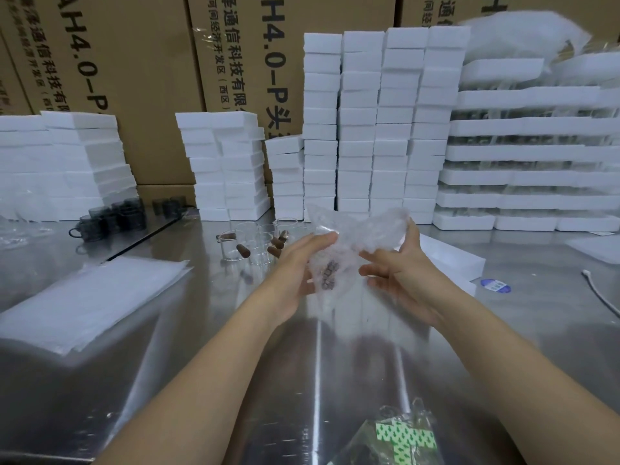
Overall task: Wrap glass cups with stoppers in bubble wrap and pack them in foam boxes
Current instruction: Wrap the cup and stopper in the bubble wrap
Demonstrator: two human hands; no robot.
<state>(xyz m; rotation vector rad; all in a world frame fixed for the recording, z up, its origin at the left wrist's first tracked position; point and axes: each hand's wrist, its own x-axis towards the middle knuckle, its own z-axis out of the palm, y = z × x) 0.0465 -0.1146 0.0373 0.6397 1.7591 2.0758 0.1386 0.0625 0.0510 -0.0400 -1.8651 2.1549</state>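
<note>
**Two hands around a half-wrapped bundle**

Both hands hold a crumpled piece of bubble wrap [355, 236] in the air above the shiny metal table [201, 364], about mid-scene. The left hand [302, 263] lies along the left side of the bundle with its fingers nearly straight, pressing against the wrap. The right hand [399, 276] grips the right side: its thumb stands up against the upper edge and its fingers curl in toward the wrap. A brown stopper [330, 273] shows dimly through the plastic; the cup around it is too blurred to make out.

Just beyond the hands, clear glass cups [258, 236] stand on the table with loose brown stoppers [243, 251] lying among them. Farther left is a group of dark cups [114, 216]. A flat pile of bubble sheets [87, 297] lies at the near left. Tall stacks of white foam boxes [379, 122] line the far edge, with brown cartons [134, 62] behind them. To the right of the hands lie a single white box [449, 256], a blue sticker [496, 285] and a white cord [600, 293]. A bag with a green-and-white pattern [399, 434] sits at the near edge.
</note>
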